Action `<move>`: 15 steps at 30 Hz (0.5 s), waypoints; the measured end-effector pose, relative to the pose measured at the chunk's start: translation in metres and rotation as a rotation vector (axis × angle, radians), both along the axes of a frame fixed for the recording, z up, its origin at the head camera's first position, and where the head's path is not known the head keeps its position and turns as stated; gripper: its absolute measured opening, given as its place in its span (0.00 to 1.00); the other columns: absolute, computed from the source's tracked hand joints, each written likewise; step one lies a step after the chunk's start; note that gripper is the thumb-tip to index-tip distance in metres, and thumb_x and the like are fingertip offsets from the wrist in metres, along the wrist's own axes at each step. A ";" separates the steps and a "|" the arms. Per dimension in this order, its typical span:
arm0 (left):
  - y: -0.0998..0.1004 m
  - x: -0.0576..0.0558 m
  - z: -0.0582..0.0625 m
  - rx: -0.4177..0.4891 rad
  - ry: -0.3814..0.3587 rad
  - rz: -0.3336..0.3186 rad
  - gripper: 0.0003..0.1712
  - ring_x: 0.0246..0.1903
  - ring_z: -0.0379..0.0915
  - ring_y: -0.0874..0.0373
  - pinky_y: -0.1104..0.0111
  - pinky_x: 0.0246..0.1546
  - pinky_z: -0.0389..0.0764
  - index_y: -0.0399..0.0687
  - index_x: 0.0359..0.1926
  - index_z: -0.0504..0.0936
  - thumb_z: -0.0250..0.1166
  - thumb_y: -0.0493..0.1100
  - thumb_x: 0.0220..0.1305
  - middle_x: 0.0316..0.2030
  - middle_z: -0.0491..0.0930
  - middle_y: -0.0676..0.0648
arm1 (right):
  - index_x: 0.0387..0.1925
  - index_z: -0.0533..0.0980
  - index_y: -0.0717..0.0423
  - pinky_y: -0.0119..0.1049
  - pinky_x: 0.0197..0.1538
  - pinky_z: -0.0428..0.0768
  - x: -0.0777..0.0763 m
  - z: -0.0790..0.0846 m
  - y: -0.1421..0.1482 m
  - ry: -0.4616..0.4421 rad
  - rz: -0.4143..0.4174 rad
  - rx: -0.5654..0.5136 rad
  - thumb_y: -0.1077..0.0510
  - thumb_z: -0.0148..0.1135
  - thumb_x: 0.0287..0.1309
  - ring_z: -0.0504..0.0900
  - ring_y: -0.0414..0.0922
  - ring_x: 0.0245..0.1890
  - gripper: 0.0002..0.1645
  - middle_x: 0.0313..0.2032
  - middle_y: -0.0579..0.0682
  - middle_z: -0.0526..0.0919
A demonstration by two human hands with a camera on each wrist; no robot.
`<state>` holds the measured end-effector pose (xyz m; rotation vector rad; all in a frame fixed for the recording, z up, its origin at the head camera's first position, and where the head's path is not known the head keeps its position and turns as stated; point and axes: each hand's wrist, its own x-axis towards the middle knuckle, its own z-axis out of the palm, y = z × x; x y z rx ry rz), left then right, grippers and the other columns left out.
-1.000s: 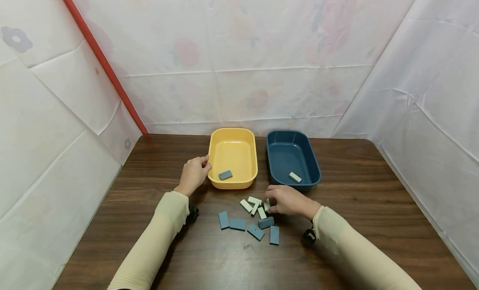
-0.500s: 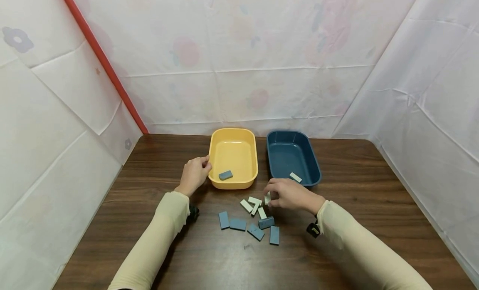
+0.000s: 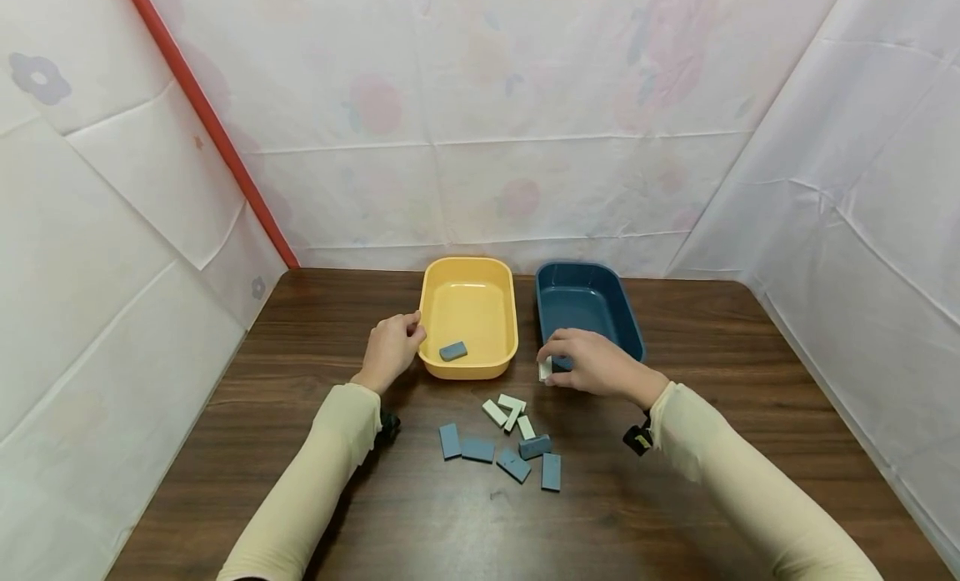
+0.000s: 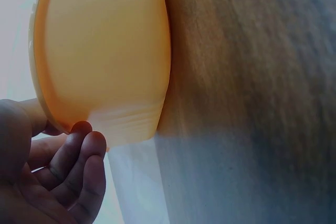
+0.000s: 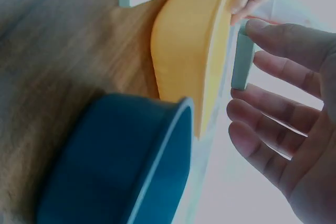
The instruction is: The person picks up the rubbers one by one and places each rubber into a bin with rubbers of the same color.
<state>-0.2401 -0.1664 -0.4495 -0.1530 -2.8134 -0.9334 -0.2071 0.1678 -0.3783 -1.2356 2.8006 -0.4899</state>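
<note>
Beneath the left hand (image 3: 392, 352) and right hand (image 3: 592, 363), a dark wood-grain table (image 3: 450, 539) is spreading out. Beyond them, a white back sheet (image 3: 465, 181) is hanging, with creases running across it and faded pink prints (image 3: 377, 104) showing. Off to the left hand's side, a left sheet (image 3: 90, 239) is showing a grey flower print (image 3: 56, 82), and a red strip (image 3: 215, 129) is slanting down between the two sheets. Off to the right hand's side, a right sheet (image 3: 870, 206) is hanging in folds
</note>
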 end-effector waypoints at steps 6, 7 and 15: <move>0.000 0.000 0.001 0.002 -0.009 0.006 0.22 0.12 0.57 0.60 0.70 0.17 0.61 0.37 0.61 0.77 0.54 0.41 0.69 0.36 0.85 0.40 | 0.47 0.82 0.48 0.44 0.47 0.79 -0.010 0.004 0.005 0.020 -0.066 -0.033 0.50 0.70 0.56 0.80 0.46 0.45 0.17 0.45 0.47 0.82; 0.000 0.000 0.001 0.000 -0.007 0.005 0.22 0.12 0.57 0.60 0.70 0.17 0.61 0.37 0.61 0.77 0.54 0.41 0.69 0.38 0.86 0.40 | 0.47 0.82 0.49 0.44 0.48 0.79 -0.012 0.004 0.006 0.018 -0.081 -0.038 0.50 0.69 0.56 0.80 0.47 0.46 0.17 0.45 0.47 0.82; 0.001 -0.002 0.000 0.005 0.008 0.014 0.22 0.13 0.60 0.60 0.70 0.18 0.63 0.37 0.60 0.78 0.56 0.40 0.68 0.40 0.86 0.39 | 0.46 0.83 0.51 0.44 0.47 0.78 -0.027 -0.003 0.013 -0.053 -0.177 -0.125 0.50 0.69 0.57 0.79 0.49 0.46 0.16 0.44 0.47 0.83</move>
